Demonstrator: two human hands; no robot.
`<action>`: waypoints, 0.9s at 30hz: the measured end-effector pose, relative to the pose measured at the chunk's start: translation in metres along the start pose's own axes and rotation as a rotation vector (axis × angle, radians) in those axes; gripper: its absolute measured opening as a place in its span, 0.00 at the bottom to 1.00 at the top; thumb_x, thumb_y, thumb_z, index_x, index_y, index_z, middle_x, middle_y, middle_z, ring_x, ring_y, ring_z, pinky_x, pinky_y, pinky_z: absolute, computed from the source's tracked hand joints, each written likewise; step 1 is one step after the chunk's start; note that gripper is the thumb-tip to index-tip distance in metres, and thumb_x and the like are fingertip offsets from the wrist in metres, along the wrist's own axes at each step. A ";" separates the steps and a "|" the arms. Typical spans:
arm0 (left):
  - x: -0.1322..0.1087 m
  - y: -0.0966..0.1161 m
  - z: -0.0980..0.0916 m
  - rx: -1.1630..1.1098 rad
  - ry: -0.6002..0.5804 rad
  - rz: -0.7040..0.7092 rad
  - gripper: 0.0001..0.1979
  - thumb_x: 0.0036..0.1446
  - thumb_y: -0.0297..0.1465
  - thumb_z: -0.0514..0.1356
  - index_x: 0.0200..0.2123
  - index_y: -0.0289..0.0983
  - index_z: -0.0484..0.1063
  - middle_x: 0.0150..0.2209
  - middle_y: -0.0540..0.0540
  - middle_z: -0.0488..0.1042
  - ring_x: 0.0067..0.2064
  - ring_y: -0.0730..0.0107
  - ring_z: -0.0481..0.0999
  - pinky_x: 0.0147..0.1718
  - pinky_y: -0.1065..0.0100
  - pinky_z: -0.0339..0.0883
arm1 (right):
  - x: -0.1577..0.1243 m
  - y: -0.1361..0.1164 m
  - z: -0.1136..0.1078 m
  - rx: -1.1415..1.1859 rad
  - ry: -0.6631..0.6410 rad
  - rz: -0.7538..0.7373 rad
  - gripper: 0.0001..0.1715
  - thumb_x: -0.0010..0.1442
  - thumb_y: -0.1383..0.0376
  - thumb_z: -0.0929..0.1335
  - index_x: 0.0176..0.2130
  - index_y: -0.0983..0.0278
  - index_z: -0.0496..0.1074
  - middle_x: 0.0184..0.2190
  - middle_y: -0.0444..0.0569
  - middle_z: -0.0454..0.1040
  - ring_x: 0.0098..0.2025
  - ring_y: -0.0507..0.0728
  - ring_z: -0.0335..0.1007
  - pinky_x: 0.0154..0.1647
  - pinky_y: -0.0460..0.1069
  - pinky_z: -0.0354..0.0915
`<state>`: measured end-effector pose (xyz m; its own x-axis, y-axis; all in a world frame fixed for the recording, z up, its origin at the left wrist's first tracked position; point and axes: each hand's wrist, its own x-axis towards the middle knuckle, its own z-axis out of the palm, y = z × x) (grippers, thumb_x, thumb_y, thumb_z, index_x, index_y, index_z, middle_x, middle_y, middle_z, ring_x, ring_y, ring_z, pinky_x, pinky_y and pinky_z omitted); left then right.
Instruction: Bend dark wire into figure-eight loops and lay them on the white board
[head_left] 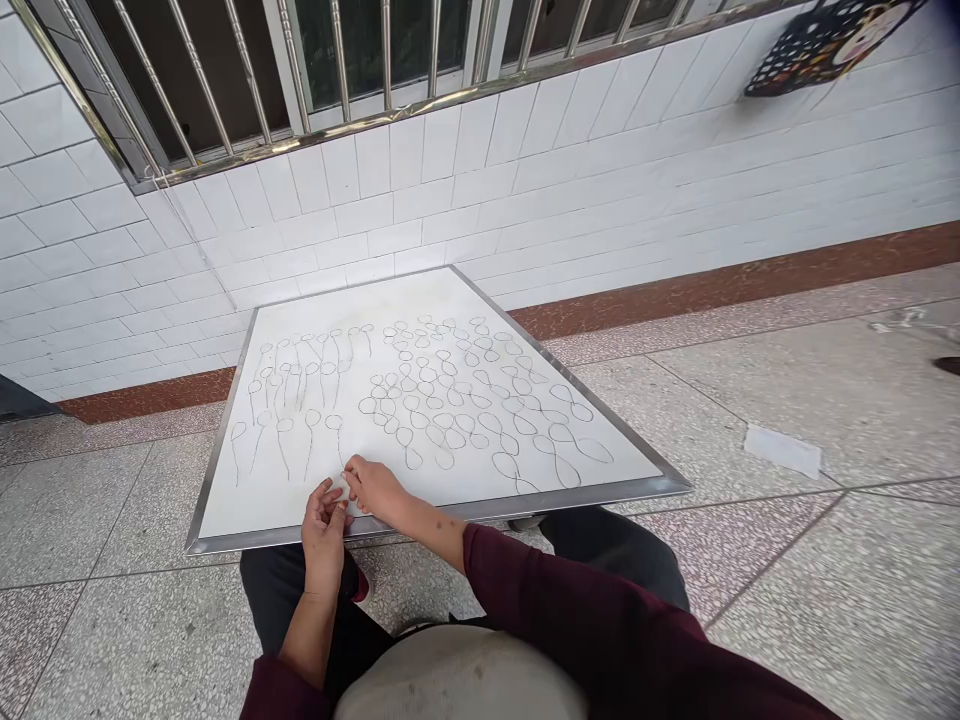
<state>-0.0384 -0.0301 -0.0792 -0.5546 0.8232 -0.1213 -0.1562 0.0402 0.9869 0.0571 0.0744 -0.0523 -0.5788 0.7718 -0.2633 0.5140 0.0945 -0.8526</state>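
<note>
Both hands at near edge of white board (pixel 247 500), metal-rimmed, set over the knees. Left hand (pixel 324 522) and right hand (pixel 375 487) meet fingertip to fingertip, fingers curled and pinched tight; whether they grip anything is too small to tell. Thin wire loops (pixel 442 400) lie flat across the board just beyond the fingertips: stemmed single loops to the left, linked chains to the right. Speckled floor (pixel 825 400) around. Behind, white tiled wall (pixel 600 150) touching the board's far edge; barred window (pixel 337 50) above.
</note>
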 end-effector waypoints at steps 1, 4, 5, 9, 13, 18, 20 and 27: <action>0.000 0.000 0.000 -0.001 0.000 0.002 0.25 0.53 0.38 0.65 0.54 0.39 0.68 0.48 0.38 0.74 0.47 0.62 0.75 0.40 0.64 0.71 | 0.000 -0.001 0.000 -0.018 0.001 -0.012 0.11 0.69 0.62 0.60 0.45 0.63 0.68 0.26 0.44 0.75 0.18 0.48 0.64 0.22 0.44 0.61; 0.001 -0.001 0.001 -0.003 0.009 0.003 0.26 0.53 0.38 0.66 0.54 0.39 0.69 0.48 0.38 0.74 0.46 0.62 0.75 0.40 0.64 0.71 | 0.000 -0.002 -0.001 -0.071 0.009 -0.060 0.13 0.69 0.62 0.59 0.44 0.62 0.70 0.23 0.41 0.73 0.16 0.47 0.61 0.24 0.44 0.59; 0.001 -0.001 0.001 -0.002 0.014 0.002 0.26 0.53 0.38 0.66 0.54 0.38 0.68 0.48 0.37 0.74 0.46 0.62 0.75 0.40 0.64 0.71 | 0.000 -0.001 -0.001 -0.082 0.015 -0.076 0.13 0.69 0.62 0.59 0.45 0.62 0.71 0.23 0.41 0.73 0.16 0.47 0.61 0.24 0.44 0.59; -0.001 0.000 0.003 0.001 0.028 0.000 0.26 0.53 0.37 0.66 0.54 0.38 0.68 0.48 0.37 0.73 0.47 0.62 0.75 0.39 0.65 0.71 | -0.004 0.005 0.000 -0.107 0.055 -0.130 0.15 0.69 0.65 0.58 0.49 0.62 0.69 0.24 0.41 0.74 0.18 0.48 0.63 0.25 0.44 0.59; -0.008 0.005 0.002 0.010 0.041 0.015 0.25 0.54 0.39 0.65 0.54 0.39 0.68 0.48 0.38 0.73 0.45 0.64 0.75 0.38 0.65 0.71 | -0.018 0.018 -0.001 -0.142 0.101 -0.222 0.15 0.69 0.66 0.58 0.50 0.63 0.68 0.26 0.41 0.74 0.23 0.49 0.68 0.30 0.44 0.62; -0.016 0.008 0.002 0.046 0.015 0.047 0.25 0.54 0.43 0.64 0.53 0.38 0.70 0.44 0.41 0.76 0.37 0.66 0.76 0.35 0.66 0.70 | -0.046 0.036 0.000 -0.239 0.119 -0.379 0.11 0.68 0.67 0.61 0.45 0.62 0.71 0.33 0.45 0.76 0.35 0.52 0.72 0.40 0.46 0.64; -0.020 0.010 0.004 0.054 -0.025 0.029 0.25 0.53 0.44 0.65 0.51 0.38 0.71 0.41 0.41 0.78 0.37 0.66 0.77 0.36 0.66 0.70 | -0.056 0.042 -0.001 -0.279 0.118 -0.422 0.09 0.66 0.67 0.63 0.44 0.62 0.72 0.36 0.45 0.77 0.38 0.52 0.72 0.42 0.46 0.64; -0.032 0.014 0.016 0.110 -0.127 -0.007 0.27 0.49 0.47 0.67 0.47 0.35 0.74 0.37 0.41 0.79 0.35 0.65 0.77 0.31 0.68 0.68 | -0.061 0.058 -0.049 -0.448 0.380 -0.243 0.14 0.69 0.65 0.59 0.49 0.64 0.70 0.44 0.54 0.73 0.47 0.59 0.68 0.46 0.51 0.64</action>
<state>-0.0094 -0.0470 -0.0602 -0.4451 0.8874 -0.1202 -0.0656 0.1016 0.9927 0.1530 0.0642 -0.0631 -0.4892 0.8568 0.1632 0.6586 0.4855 -0.5749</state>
